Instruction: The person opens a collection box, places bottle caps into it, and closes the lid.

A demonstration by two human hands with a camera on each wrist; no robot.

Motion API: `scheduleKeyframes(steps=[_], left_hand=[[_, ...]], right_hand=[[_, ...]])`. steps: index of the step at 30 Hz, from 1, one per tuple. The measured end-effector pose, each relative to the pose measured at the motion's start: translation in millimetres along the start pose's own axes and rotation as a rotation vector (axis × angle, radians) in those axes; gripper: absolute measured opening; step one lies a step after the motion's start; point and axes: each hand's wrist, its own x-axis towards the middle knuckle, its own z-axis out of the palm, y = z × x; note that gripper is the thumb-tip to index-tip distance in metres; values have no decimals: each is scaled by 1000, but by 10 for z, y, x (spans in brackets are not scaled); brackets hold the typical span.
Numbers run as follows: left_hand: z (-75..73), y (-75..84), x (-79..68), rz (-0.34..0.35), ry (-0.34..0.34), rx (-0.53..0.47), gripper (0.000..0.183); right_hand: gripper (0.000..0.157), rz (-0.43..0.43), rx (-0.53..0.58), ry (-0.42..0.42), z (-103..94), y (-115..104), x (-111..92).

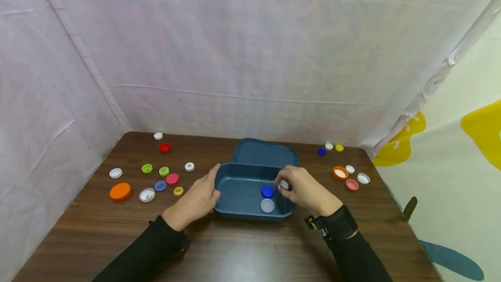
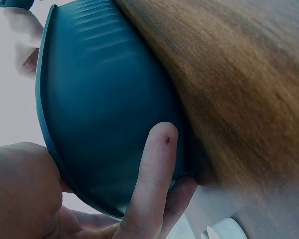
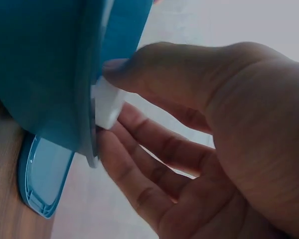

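Note:
A dark blue plastic box [image 1: 238, 186] stands on the table. My left hand [image 1: 198, 193] holds its left end, with one digit [image 2: 157, 169] lying against the outer wall. Over the right part of the box, my right hand [image 1: 307, 186] pinches a white bottle cap [image 3: 107, 103] between thumb and fingers, close to the rim. Inside the box are a blue cap [image 1: 268, 192] and a pale grey cap [image 1: 267, 206], lying near each other.
The box's lid [image 1: 266, 153] lies behind it. Several loose caps are scattered on the left, including a large orange cap [image 1: 120, 192] and a red cap [image 1: 165, 147]. More caps lie on the right, among them an orange ring-like cap [image 1: 340, 173]. White cloth [image 1: 250, 55] hangs behind.

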Motion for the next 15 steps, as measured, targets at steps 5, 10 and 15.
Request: scheduleKeyframes(steps=[5,10,15], left_hand=[[-1,9,-3,2,1,3,84],[-5,14,-5,4,-1,6,83],[-4,12,-16,33,16,17,83]], right_hand=[[13,18,27,-62,7,-26,-28],[15,14,30,-67,3,-41,-35],[16,0,21,-55,-12,-49,-36]])
